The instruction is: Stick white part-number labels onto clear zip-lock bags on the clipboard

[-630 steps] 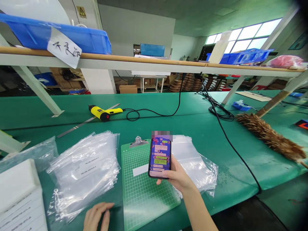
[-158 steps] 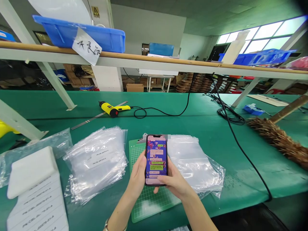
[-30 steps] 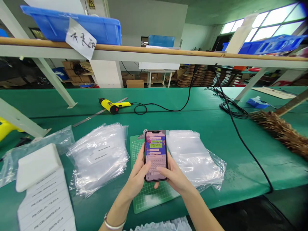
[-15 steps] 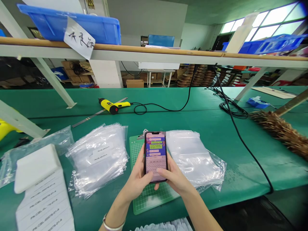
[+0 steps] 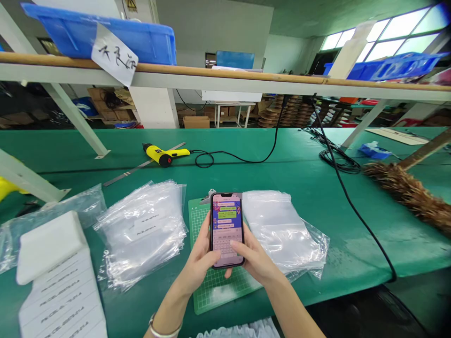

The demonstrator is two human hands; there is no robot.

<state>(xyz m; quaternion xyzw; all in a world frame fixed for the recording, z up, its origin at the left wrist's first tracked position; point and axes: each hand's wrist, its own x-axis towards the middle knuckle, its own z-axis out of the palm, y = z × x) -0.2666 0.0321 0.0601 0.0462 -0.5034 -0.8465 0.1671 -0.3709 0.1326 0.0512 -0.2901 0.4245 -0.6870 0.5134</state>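
Observation:
Between my two hands a smartphone [image 5: 227, 225] is held upright over the table, its screen showing a chat and a keyboard. My left hand [image 5: 199, 263] grips its left edge, thumb over the lower screen. My right hand [image 5: 259, 258] holds the other edge, with its thumb on the keyboard. Beneath lies a green cutting mat [image 5: 211, 293] with a metal clip at its top. A stack of clear plastic bags [image 5: 141, 244] with printed labels lies left of the mat. To the right, another stack of clear bags [image 5: 278, 225] partly covers the mat.
A yellow heat gun [image 5: 160, 155] lies behind the bags, across a steel ruler [image 5: 123, 177]. Printed label sheets [image 5: 63, 295] lie at the left under a white block [image 5: 49, 246]. A black cable [image 5: 352, 206] and a bristle brush [image 5: 412, 188] are at the right. A shelf [image 5: 229, 82] spans above.
My right thumb has shifted slightly up on the keyboard, and my left thumb has drawn a little to the left. The phone stays in both hands.

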